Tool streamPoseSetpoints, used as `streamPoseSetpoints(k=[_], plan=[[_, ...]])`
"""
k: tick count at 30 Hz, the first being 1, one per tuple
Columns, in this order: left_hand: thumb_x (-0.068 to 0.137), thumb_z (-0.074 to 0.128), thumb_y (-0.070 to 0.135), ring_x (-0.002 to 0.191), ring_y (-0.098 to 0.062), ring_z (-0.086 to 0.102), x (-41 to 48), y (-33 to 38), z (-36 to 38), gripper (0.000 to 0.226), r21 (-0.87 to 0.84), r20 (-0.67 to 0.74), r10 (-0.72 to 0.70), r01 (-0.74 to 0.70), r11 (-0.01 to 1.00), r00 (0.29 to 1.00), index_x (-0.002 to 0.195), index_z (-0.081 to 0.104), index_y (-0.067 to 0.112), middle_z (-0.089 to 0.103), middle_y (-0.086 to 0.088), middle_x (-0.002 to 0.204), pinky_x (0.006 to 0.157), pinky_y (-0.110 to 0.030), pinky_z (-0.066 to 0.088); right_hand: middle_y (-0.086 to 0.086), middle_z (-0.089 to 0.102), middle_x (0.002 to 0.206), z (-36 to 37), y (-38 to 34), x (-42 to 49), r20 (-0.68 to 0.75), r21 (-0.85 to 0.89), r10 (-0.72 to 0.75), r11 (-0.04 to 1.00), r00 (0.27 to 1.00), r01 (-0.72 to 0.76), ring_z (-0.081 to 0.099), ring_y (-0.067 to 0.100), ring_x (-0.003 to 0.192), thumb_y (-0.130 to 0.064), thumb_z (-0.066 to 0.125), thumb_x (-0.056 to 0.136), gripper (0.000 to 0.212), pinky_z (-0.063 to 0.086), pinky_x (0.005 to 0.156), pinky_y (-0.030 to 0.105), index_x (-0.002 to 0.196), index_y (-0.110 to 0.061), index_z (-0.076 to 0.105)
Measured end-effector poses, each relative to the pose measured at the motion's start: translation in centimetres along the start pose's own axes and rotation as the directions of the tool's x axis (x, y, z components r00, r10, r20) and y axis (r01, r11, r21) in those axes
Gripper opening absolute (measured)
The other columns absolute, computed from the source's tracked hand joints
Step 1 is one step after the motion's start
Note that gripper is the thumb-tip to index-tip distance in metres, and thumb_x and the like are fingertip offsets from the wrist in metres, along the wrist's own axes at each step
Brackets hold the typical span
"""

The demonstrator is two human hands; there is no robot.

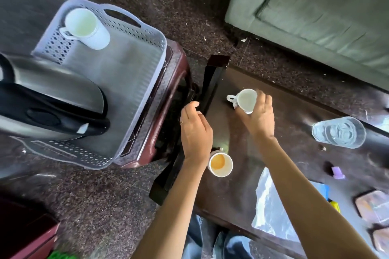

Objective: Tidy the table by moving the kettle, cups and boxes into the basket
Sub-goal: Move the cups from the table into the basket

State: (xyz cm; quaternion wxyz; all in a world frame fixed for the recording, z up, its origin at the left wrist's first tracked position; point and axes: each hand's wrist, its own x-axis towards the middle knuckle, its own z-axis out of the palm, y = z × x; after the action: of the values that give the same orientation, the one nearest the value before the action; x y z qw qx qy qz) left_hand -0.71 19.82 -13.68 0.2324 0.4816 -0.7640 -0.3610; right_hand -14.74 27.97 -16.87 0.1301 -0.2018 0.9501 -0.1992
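A pale perforated plastic basket (147, 52) sits on a maroon stool at the left. Inside it stand a steel kettle with a black handle (54, 99) and a white cup (84, 27) in the far corner. On the dark table my right hand (259, 115) grips a white handled cup (245, 99) from above by its rim. My left hand (194, 130) hovers over the table's left edge, fingers loosely curled, holding nothing. Just below that hand a paper cup with orange residue (220, 164) stands on the table.
A clear drinking glass (339, 132) stands on the table at the right. A small purple object (337, 172), a blue item and framed coasters (372, 206) lie near the right edge. A green sofa (315, 17) is beyond the table. The maroon stool (168, 132) sits close beside the table.
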Motion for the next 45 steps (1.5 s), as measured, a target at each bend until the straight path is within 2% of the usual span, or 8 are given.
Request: streamPoseSetpoints(k=[6,13,18,22,29,33,39,45], plan=[[0.091,0.042,-0.005,0.094,-0.013,0.058,4.4,1.9,-3.9,0.024,-0.092,-0.203,0.079,-0.099,0.991,0.976,0.112,0.054,0.000,0.059,-0.011,0.104,0.085,-0.011,0.043,0.011,0.053,0.111,-2.6,-7.1,1.0,-0.124,0.116,-0.079,0.989,0.989,0.093,0.055,0.030,0.096,-0.048,0.076,0.071,0.068,0.041,0.071,0.030,0.122,-0.010,0.052],[0.090,0.040,-0.004,0.100,-0.024,0.058,10.8,1.6,-9.0,0.027,-0.254,-0.444,-0.116,-0.001,0.967,0.889,0.112,0.054,-0.006,0.058,-0.018,0.108,0.089,-0.016,0.043,0.011,0.047,0.118,-5.2,-21.9,4.2,-0.004,0.289,-0.515,0.820,0.857,0.494,0.050,0.014,0.100,-0.037,0.083,0.063,0.072,0.039,0.087,0.016,0.125,-0.012,0.055],[0.091,0.034,0.003,0.107,-0.031,0.054,12.4,-1.4,-10.6,0.030,-0.334,-0.394,-0.344,0.217,0.918,0.852,0.117,0.048,-0.004,0.054,-0.020,0.117,0.096,-0.037,0.043,0.008,0.047,0.129,-1.2,-28.2,5.6,0.287,-0.040,-0.717,0.654,0.635,0.756,0.040,0.030,0.123,-0.038,0.082,0.064,0.081,0.037,0.104,0.041,0.135,-0.021,0.047],[0.092,0.035,-0.002,0.107,-0.031,0.053,12.8,-3.1,-10.8,0.028,-0.357,-0.339,-0.433,0.312,0.880,0.835,0.116,0.047,-0.005,0.053,-0.022,0.117,0.089,-0.023,0.037,0.002,0.045,0.137,1.6,-29.8,5.7,0.366,-0.226,-0.746,0.509,0.556,0.831,0.024,0.027,0.138,-0.043,0.077,0.069,0.076,0.021,0.111,0.039,0.135,-0.022,0.045],[0.090,0.036,-0.003,0.108,-0.034,0.052,13.2,-4.2,-10.6,0.028,-0.351,-0.270,-0.445,0.344,0.871,0.854,0.116,0.047,-0.005,0.053,-0.025,0.118,0.088,-0.024,0.036,0.000,0.041,0.143,3.7,-31.4,6.2,0.389,-0.268,-0.706,0.528,0.592,0.806,0.013,0.029,0.143,-0.039,0.070,0.076,0.072,0.009,0.118,0.045,0.140,-0.022,0.040],[0.090,0.036,-0.006,0.109,-0.035,0.050,13.1,-3.7,-10.5,0.028,-0.341,-0.274,-0.428,0.328,0.881,0.861,0.116,0.047,-0.008,0.051,-0.026,0.120,0.081,-0.012,0.029,-0.001,0.042,0.145,4.4,-31.9,6.0,0.362,-0.216,-0.688,0.594,0.628,0.775,0.011,0.029,0.144,-0.035,0.069,0.080,0.073,0.016,0.114,0.041,0.144,-0.023,0.035],[0.091,0.035,-0.004,0.109,-0.032,0.049,12.5,-2.5,-10.9,0.028,-0.305,-0.287,-0.382,0.294,0.906,0.878,0.116,0.045,-0.007,0.050,-0.024,0.121,0.084,-0.019,0.033,0.000,0.034,0.152,3.7,-30.7,5.2,0.343,-0.160,-0.693,0.622,0.634,0.766,0.009,0.028,0.146,-0.032,0.066,0.084,0.077,0.018,0.114,0.040,0.148,-0.017,0.026],[0.091,0.035,-0.005,0.099,-0.014,0.047,10.0,-0.4,-10.8,0.027,-0.262,-0.283,-0.249,0.175,0.949,0.926,0.116,0.046,-0.003,0.047,-0.012,0.120,0.080,-0.008,0.028,0.012,0.042,0.140,0.0,-26.4,3.0,0.128,-0.020,-0.727,0.678,0.674,0.735,0.033,0.031,0.131,-0.029,0.061,0.087,0.066,0.033,0.107,0.042,0.142,-0.006,0.035]])
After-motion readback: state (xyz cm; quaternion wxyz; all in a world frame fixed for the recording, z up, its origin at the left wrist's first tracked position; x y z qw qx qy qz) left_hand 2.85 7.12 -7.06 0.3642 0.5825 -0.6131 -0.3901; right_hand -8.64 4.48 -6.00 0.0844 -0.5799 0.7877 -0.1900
